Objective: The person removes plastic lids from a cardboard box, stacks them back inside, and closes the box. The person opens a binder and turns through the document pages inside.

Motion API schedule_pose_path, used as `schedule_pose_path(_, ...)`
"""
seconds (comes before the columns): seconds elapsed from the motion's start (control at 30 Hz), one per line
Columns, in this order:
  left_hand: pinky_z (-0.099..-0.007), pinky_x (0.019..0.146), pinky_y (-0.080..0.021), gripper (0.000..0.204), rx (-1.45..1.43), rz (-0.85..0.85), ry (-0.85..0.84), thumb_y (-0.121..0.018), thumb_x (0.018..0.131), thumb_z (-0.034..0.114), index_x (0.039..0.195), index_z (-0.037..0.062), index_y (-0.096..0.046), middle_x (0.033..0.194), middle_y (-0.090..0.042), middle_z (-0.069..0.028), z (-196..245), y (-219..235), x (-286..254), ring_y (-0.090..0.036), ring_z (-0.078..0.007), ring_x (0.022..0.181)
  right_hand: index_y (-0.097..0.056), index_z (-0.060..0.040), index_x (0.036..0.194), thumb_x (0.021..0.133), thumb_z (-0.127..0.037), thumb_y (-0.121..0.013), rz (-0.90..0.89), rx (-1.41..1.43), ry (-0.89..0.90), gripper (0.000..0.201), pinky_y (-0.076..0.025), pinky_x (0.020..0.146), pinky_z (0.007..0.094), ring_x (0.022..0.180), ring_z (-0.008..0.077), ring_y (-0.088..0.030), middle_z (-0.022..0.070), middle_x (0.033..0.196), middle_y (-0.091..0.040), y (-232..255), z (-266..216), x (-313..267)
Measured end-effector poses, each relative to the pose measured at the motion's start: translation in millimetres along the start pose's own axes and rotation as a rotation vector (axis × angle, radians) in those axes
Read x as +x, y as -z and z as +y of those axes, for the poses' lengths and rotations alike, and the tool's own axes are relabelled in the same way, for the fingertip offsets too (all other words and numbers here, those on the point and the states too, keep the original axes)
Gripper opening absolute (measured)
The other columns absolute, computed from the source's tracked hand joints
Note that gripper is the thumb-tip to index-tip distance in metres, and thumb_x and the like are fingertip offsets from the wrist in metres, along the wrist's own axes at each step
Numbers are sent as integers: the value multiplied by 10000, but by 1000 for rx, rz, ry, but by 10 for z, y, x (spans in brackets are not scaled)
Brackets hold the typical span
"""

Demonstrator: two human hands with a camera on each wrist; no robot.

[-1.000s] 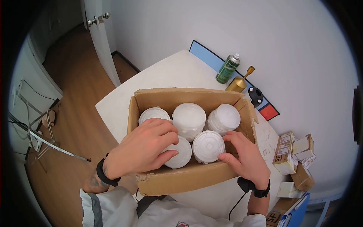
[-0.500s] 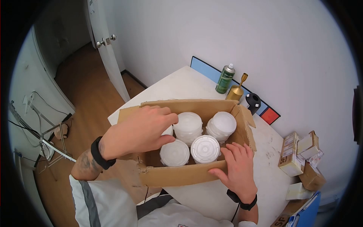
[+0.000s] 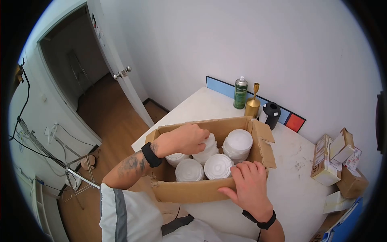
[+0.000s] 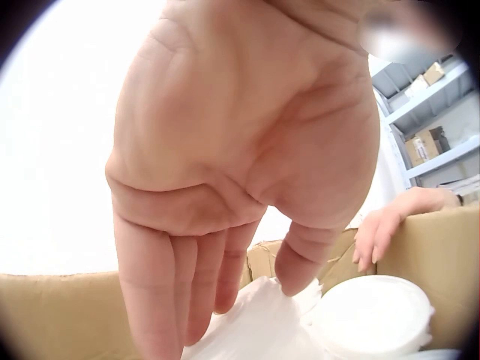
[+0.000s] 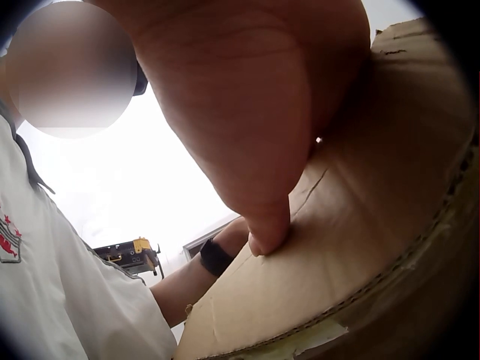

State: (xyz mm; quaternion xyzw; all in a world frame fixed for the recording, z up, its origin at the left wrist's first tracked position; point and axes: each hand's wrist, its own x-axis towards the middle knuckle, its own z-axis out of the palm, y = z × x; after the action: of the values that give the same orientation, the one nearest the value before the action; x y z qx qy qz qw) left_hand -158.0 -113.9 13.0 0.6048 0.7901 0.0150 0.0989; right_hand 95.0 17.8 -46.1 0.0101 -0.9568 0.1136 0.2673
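A cardboard box (image 3: 189, 192) on the table holds several stacks of round white plastic tubs with lids. My left hand (image 3: 183, 139) reaches over the left side to the back middle tub stack (image 3: 206, 152). In the left wrist view its fingers (image 4: 150, 300) point straight down at white plastic, thumb apart from them. My right hand (image 3: 250, 186) grips the front wall near the right corner, fingers over the rim and thumb (image 5: 270, 229) against the outside. Just beside its fingertips is the front right tub (image 3: 217, 166); another tub stack (image 3: 238, 141) stands behind.
Behind the box stand a green spray can (image 3: 240, 93), a gold candlestick-like object (image 3: 252, 105) and a black cylindrical object (image 3: 272, 115). Small parcels (image 3: 326, 161) are piled at the right edge. A metal stand (image 3: 76, 165) stands on the floor at left.
My left hand has moved from over the left tubs to the back middle stack. The right hand has shifted from the front right tub onto the box's front wall. The head view has tilted upward.
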Motion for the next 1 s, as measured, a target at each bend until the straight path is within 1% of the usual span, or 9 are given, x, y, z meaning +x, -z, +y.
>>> schedule_pose_path(0.17, -497, 623, -526, 82, 187, 129, 8, -614, 868, 31, 934, -13, -593, 700, -666, -192, 106, -51, -78, -653, -407, 655, -637, -9, 1072, 725, -477, -833, 6, 5, -2, 614, -385, 1007, 502, 1055, 313, -552, 130, 1029, -593, -6, 4, 5)
schedule_pose_path(0.27, -494, 613, -524, 123, 156, 266, -78, -590, 849, -17, 972, -10, -592, 697, -658, -196, -5, -87, -117, -655, -408, 654, -637, -9, 1064, 723, -474, -836, -3, 8, -3, 609, -384, 1009, 500, 1062, 313, -554, 129, 1030, -597, -5, -8, 13)
schedule_pose_path(0.37, -483, 619, -525, 149, 170, 336, 8, -577, 841, -30, 988, -5, -589, 688, -653, -198, 34, -25, -156, -660, -406, 676, -640, -7, 1062, 723, -471, -836, 3, 8, -6, 607, -385, 1011, 499, 1066, 312, -556, 129, 1036, -603, -9, -21, 21)
schedule_pose_path(0.5, -474, 625, -531, 190, 160, 322, 72, -571, 823, -43, 1007, 0, -579, 733, -667, -192, 159, 89, -265, -669, -400, 708, -642, -4, 1066, 728, -472, -835, 0, 12, -17, 608, -386, 1012, 500, 1069, 315, -562, 130, 1046, -610, -8, -29, 20)
schedule_pose_path(0.67, -422, 621, -539, 211, 194, 541, 83, -588, 795, -44, 995, 8, -549, 863, -685, -147, 451, 207, -625, -680, -354, 766, -642, -3, 1073, 730, -472, -836, -5, 27, -29, 613, -384, 1014, 508, 1069, 317, -567, 130, 1056, -615, -35, -19, 27)
schedule_pose_path(0.83, -393, 580, -556, 167, 244, 374, 32, -631, 826, 11, 961, -2, -534, 851, -659, -114, 669, -7, -933, -710, -275, 770, -638, -7, 1071, 728, -474, -835, 0, 19, -33, 612, -380, 1016, 520, 1068, 317, -564, 122, 1067, -618, -61, -3, 36)
schedule_pose_path(0.9, -390, 589, -562, 139, 174, 62, 17, -643, 835, 47, 950, 6, -575, 875, -655, -101, 587, -215, -992, -690, -270, 795, -637, -10, 1065, 732, -475, -833, -2, 23, -28, 605, -380, 1014, 520, 1068, 316, -565, 121, 1066, -619, -56, 3, 33)
schedule_pose_path(0.93, -390, 589, -562, 139, 182, 68, 21, -643, 835, 47, 950, 6, -575, 875, -655, -101, 540, -211, -1005, -690, -270, 795, -636, -13, 1060, 735, -475, -831, -10, 25, -27, 597, -380, 1013, 521, 1068, 315, -566, 120, 1065, -621, -55, 0, 38)
schedule_pose_path(1.0, -403, 621, -573, 118, 210, -102, 65, -665, 846, 70, 935, 17, -608, 889, -650, -96, 490, -163, -1010, -675, -270, 831, -636, -15, 1056, 738, -476, -829, 1, 25, -27, 593, -380, 1012, 521, 1069, 313, -566, 120, 1065, -621, -48, -11, 53)
